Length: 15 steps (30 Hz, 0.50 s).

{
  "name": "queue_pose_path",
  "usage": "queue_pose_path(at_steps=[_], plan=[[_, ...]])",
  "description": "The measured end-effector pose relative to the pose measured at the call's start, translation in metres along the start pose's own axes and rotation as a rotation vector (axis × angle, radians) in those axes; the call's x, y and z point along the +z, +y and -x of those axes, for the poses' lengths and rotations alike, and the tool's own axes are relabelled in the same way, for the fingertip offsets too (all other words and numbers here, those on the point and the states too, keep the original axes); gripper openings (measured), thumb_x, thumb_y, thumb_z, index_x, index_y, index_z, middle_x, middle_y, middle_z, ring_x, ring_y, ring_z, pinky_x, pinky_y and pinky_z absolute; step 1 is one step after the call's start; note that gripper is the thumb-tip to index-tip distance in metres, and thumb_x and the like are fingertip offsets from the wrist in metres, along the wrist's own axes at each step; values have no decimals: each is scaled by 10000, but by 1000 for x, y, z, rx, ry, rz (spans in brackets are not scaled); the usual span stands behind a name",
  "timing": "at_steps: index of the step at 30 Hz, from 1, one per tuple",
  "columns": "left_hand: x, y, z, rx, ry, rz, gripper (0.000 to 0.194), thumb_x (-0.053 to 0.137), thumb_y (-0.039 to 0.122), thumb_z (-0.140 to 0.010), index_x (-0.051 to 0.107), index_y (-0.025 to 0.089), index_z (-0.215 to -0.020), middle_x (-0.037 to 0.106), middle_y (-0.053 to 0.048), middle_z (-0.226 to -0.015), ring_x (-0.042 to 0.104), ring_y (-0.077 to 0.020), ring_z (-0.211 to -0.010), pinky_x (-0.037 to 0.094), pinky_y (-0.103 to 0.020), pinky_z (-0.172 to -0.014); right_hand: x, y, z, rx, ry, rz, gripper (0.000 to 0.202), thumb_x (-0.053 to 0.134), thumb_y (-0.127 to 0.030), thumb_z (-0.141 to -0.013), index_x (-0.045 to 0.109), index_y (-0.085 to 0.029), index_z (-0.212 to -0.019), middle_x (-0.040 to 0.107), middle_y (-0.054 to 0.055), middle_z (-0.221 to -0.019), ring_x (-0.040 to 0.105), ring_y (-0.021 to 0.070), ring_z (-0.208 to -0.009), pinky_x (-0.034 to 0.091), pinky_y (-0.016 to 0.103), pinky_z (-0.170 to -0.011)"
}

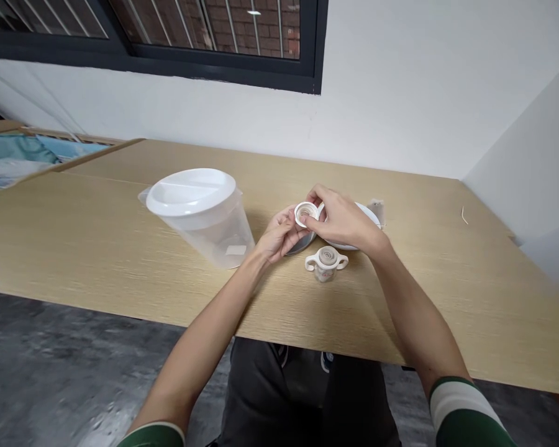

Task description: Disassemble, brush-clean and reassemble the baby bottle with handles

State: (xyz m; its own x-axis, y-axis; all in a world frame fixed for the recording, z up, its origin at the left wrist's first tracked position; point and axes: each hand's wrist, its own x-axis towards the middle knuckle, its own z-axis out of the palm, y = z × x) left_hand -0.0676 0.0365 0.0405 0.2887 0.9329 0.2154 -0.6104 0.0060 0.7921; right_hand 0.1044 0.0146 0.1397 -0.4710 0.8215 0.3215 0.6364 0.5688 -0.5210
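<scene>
Above the table, both my hands are closed on a small white screw-ring lid [306,215] with a stepped round inside. A white curved piece shows beside it, partly behind my fingers. My left hand [282,233] grips the lid from the left, and my right hand [338,217] pinches it from the right, the thumb at its rim. Just below stands a small clear bottle [325,274] with two white handles and a beige round top. Under my hands lie a grey round dish [300,244] and a white round plate or lid [369,214], both partly hidden.
On the left, a translucent pitcher [214,233] with a white lid leans in view. Behind the white plate is a small clear plastic piece [377,211]. A thin bent strip [464,215] lies far right on the wooden table [447,273]. A wall and window border the back.
</scene>
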Motion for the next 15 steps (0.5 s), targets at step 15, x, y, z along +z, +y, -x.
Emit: queue_pose_path(at_steps=[15], plan=[[-1,-2,-1,-9,16,-17,629,952,455,-641,713,128,-1121,745,-90,-1037,720,-190,-944,594,-288,-912,2,0,-1,41,-2,-27,152,584,-326,-881,565,-215,-982,664,42,-955,564,200,-790,377,323,-691]])
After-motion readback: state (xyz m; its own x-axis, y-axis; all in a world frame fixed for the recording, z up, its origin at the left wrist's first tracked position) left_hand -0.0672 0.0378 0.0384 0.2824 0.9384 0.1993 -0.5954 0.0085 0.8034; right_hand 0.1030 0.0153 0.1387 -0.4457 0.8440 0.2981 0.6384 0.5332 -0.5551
